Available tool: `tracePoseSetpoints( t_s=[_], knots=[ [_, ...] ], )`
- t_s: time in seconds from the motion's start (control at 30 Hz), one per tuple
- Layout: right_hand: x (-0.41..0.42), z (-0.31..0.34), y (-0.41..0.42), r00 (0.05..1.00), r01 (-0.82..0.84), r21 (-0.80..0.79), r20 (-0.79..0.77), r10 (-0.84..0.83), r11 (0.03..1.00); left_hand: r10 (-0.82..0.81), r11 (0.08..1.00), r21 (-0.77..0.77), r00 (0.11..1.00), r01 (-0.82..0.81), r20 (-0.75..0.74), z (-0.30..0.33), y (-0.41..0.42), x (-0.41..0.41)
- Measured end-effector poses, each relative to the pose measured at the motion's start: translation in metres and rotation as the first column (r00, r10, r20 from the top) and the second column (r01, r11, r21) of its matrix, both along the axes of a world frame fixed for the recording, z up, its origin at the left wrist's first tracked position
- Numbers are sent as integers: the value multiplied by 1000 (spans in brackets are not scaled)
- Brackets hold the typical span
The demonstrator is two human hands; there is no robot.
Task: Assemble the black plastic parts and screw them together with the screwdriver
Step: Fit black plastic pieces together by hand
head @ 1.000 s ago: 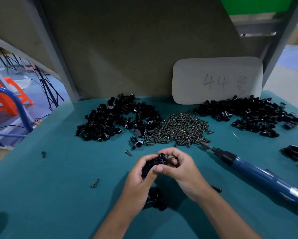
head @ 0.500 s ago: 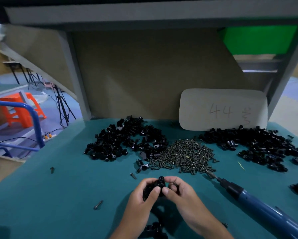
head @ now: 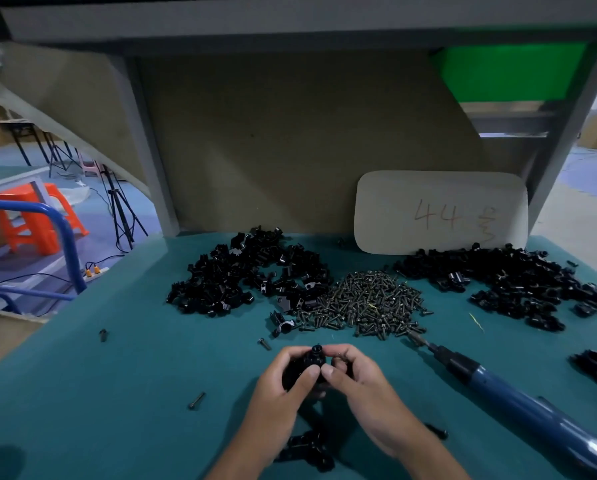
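Near the front edge of the teal tabletop (head: pixel 82 393), at its middle, both hands meet around a small black plastic part (head: pixel 312 362). The left hand (head: pixel 283 386) has its fingers curled round the part's left side, thumb pressed over the front; the right hand (head: pixel 356 379) pinches the other side, thumb tip touching the left thumb. A round boss of the part pokes up between the fingertips. Whether one piece or two mated pieces sit in the grip cannot be told, as the fingers cover most of it.

Judging by this, the step is fitting the halves together before screwing. To do it well, the pieces should be squeezed flush with the screw hole left uncovered and facing up.

A heap of small dark metal screws (head: pixel 363 303) lies just beyond the hands, between two piles of black plastic parts, one towards the back left (head: pixel 248 275) and one towards the back right (head: pixel 504 282). The blue-handled electric screwdriver (head: pixel 518 400) lies untouched along the right side, its tip touching the screw heap. Loose screws lie scattered to the left, and another black part (head: pixel 307 448) rests at the front edge beneath the wrists.
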State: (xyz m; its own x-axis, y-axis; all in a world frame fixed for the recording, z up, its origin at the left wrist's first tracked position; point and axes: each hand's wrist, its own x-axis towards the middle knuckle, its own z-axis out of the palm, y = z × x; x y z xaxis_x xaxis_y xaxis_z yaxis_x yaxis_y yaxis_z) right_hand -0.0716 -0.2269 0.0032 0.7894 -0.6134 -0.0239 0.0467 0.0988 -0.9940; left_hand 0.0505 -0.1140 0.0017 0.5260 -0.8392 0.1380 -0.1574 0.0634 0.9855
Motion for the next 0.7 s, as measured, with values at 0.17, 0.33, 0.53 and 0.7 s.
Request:
tracePoseSetpoints(
  t_s=[0.17,0.33,0.53,0.7],
  knots=[
    [-1,-2,-3,999,13,27,51,-15,1000,15,999,29,998,-16,55,-2,0,3],
    [-4,-1,-8,999,-27,5,47,26,1000,-54,997,55,998,51,42,-3,2,5],
    [-6,2,-8,999,-27,-23,24,28,999,-25,997,71,996,19,90,-3,2,4],
    [-6,12,-5,998,5,-53,-56,-8,999,-3,999,45,998,1,58,-1,2,4]
  ],
)
